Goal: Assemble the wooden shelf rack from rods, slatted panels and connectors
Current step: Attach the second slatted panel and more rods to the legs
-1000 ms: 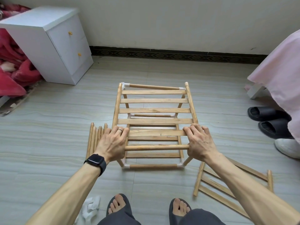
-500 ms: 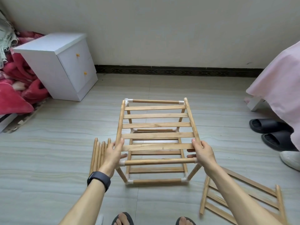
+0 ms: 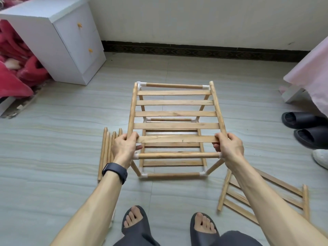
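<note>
So the slatted panel (image 3: 176, 113) is gripped at its near corners, left hand (image 3: 125, 146) and right hand (image 3: 229, 148) wrapped round a rail, over the rack frame (image 3: 170, 174) on the floor (image 3: 53, 139); best kept level while far connectors (image 3: 142, 84) are lined up

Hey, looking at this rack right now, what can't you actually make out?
Head view only:
- top slatted panel: its near corners, gripped under left hand and right hand.
- loose rods: count, left hand overlaps them.
- spare panel: partly behind the right forearm.
</note>
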Tool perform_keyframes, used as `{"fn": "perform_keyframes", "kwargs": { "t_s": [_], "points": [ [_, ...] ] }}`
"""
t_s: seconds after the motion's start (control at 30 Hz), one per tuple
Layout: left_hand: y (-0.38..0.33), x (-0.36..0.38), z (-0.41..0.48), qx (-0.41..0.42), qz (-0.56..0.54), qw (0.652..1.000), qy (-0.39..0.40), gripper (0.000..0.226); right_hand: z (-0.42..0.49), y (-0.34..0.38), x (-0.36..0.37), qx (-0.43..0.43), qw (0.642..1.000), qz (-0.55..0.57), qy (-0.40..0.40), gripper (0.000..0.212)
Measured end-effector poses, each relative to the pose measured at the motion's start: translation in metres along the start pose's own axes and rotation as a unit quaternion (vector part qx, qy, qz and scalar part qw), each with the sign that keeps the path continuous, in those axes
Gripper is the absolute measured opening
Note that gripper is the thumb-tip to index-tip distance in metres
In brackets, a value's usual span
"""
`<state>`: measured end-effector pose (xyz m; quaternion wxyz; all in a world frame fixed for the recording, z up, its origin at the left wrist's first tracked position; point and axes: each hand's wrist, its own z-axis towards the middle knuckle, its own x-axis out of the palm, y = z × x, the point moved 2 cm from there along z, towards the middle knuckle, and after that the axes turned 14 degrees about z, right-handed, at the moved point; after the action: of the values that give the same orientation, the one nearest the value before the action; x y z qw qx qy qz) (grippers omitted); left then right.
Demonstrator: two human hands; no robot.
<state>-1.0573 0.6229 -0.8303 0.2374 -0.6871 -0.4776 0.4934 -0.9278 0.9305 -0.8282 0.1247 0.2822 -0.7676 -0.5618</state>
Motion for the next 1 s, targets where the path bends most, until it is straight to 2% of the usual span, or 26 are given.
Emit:
{"fn": "perform_keyframes", "kwargs": {
  "t_s": [0.17,0.27,0.33,0.43,0.5,0.53,0.6,0.67,0.73,0.8,0.87,0.9,0.93,1.0],
  "points": [
    [-0.007,-0.006,-0.001,0.027,0.033,0.999,0.007,0.016,-0.009,-0.001,-0.002,-0.014,1.000,-0.017,0.003,0.024],
    [-0.015,-0.011,0.001,0.079,0.079,0.994,-0.002,0.025,-0.017,-0.006,-0.006,-0.020,1.000,-0.011,-0.003,0.031],
    [-0.022,-0.017,-0.003,0.099,0.081,0.990,-0.054,0.037,-0.032,-0.012,-0.008,-0.024,0.999,0.005,-0.028,0.037],
    [-0.019,-0.023,-0.025,0.031,0.022,0.989,-0.142,0.060,-0.056,-0.017,0.000,-0.022,0.998,0.036,-0.038,0.035],
    [-0.005,-0.015,-0.036,-0.019,0.001,0.995,-0.103,0.073,-0.070,-0.021,0.012,-0.008,0.997,0.061,-0.041,0.037],
    [0.002,-0.008,-0.039,-0.042,-0.001,0.998,-0.051,0.076,-0.076,-0.021,0.019,0.003,0.996,0.076,-0.037,0.037],
    [0.007,0.005,-0.051,-0.057,0.013,0.995,0.077,0.068,-0.087,-0.024,0.037,0.032,0.995,0.089,-0.018,0.035],
    [0.003,0.018,-0.064,-0.030,0.045,0.985,0.163,0.057,-0.094,-0.032,0.054,0.059,0.995,0.083,0.018,0.045],
    [-0.003,0.031,-0.072,0.010,0.083,0.976,0.200,0.056,-0.101,-0.038,0.065,0.079,0.993,0.028,0.081,0.056],
    [-0.008,0.036,-0.072,0.020,0.097,0.973,0.208,0.056,-0.113,-0.036,0.066,0.097,0.979,-0.020,0.176,0.047],
    [-0.012,0.029,-0.065,0.000,0.066,0.978,0.196,0.049,-0.123,-0.024,0.059,0.126,0.950,-0.025,0.285,0.029],
    [-0.015,0.022,-0.059,0.004,0.065,0.980,0.186,0.046,-0.118,-0.020,0.053,0.111,0.943,-0.026,0.312,0.026],
    [-0.017,0.013,-0.051,0.026,0.093,0.980,0.173,0.042,-0.112,-0.011,0.045,0.077,0.947,-0.032,0.309,0.025],
    [-0.022,-0.006,-0.032,0.086,0.176,0.973,0.121,0.033,-0.090,-0.001,0.023,-0.002,0.971,-0.042,0.235,0.021]
  ]
}}
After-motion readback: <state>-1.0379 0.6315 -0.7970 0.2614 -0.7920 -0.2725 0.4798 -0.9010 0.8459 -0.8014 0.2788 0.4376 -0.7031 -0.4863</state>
